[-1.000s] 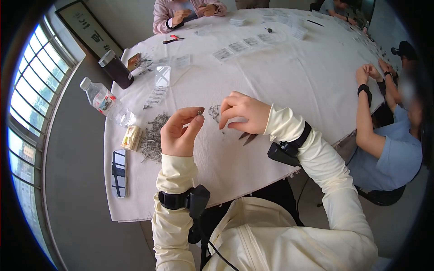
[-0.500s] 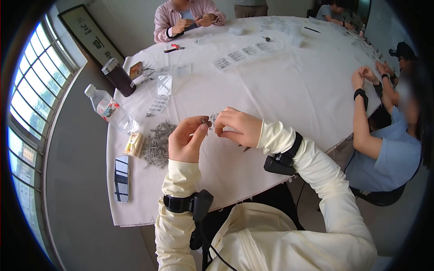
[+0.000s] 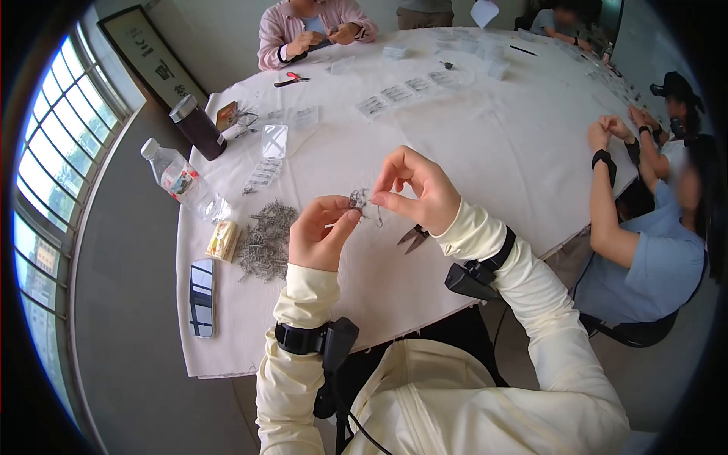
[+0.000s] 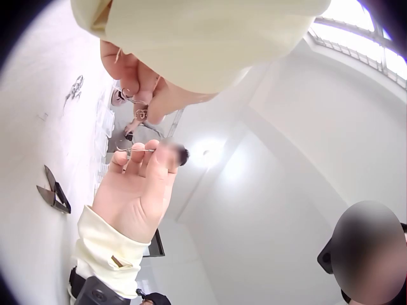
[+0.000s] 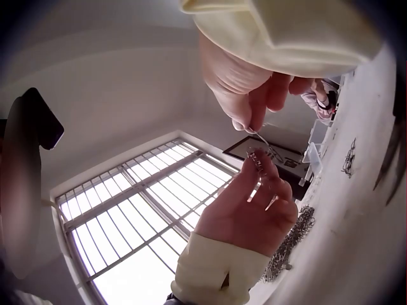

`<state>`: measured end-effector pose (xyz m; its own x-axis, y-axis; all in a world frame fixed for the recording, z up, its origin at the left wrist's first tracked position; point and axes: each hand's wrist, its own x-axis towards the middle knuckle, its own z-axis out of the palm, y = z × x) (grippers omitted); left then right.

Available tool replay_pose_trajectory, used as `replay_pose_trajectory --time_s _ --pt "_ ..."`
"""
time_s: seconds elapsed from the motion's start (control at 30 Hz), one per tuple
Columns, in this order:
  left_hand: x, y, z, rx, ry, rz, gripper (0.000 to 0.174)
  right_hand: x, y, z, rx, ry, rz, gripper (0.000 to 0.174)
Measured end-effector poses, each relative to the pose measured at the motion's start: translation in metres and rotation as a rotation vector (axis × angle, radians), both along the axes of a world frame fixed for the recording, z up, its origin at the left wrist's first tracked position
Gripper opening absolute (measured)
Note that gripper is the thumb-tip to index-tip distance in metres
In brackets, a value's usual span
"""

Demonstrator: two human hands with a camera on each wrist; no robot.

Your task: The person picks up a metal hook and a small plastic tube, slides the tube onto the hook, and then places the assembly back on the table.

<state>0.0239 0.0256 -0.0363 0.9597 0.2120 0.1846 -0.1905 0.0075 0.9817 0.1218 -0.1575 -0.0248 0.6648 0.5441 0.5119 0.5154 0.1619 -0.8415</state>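
The left hand has its fingers clamped on a tangled silver-metal cluster; the right hand pinches a thin silver wire hook just beside it, above the white-cloth-covered counter. Recommended: brace the cluster, move the hook lightly — snagging appears likely. A barred window lights the room.

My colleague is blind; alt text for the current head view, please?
A person's left hand and right hand pinch small metal pieces over a cloth-covered table. A tangled metal pile and bottle are on the left; other people are beyond.
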Motion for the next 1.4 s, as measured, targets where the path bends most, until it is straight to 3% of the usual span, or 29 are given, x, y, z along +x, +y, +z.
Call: replay_pose_trajectory --time_s 0.17,0.77,0.97,1.13,1.27,1.4 --pt "0.003 0.001 -0.008 0.005 -0.044 -0.022 0.016 -0.009 0.000 0.007 -0.090 -0.075 -0.038 0.025" --pt "0.002 -0.005 -0.009 0.105 -0.062 0.004 0.016 -0.011 0.003 -0.001 -0.062 -0.351 -0.244 0.026" --pt "-0.003 -0.008 0.003 0.235 -0.096 0.076 0.013 -0.013 0.002 0.002 -0.074 -0.350 -0.212 0.026" --pt "-0.006 -0.012 0.011 0.654 -0.278 0.263 0.007 -0.006 0.003 -0.001 -0.089 -0.420 -0.137 0.025" --pt "-0.006 -0.013 0.011 0.661 -0.261 0.286 0.009 -0.006 0.004 0.000 -0.086 -0.481 -0.117 0.019" --pt "-0.004 -0.013 0.012 0.882 -0.421 0.367 0.012 -0.007 0.004 -0.002 -0.108 -0.435 -0.119 0.016"
